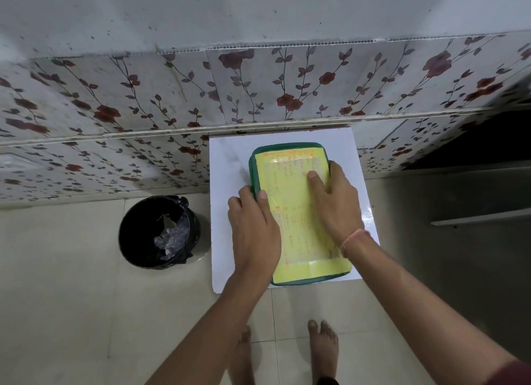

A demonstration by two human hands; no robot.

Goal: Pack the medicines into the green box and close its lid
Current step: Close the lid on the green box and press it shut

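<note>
The green box (290, 282) lies on a small white table (227, 166), its lid down and covered by a yellow printed sheet (290, 189). My left hand (254, 226) grips the box's left edge, thumb on top of the lid. My right hand (337, 203) clasps the right edge, thumb pressed flat on the sheet. No medicines are visible; the box's inside is hidden under the lid.
A black bin (159, 231) with a crumpled liner stands on the tiled floor left of the table. A flower-patterned tiled wall (115, 103) rises right behind the table. A dark opening (482, 143) lies at the right. My bare feet (321, 350) stand before the table.
</note>
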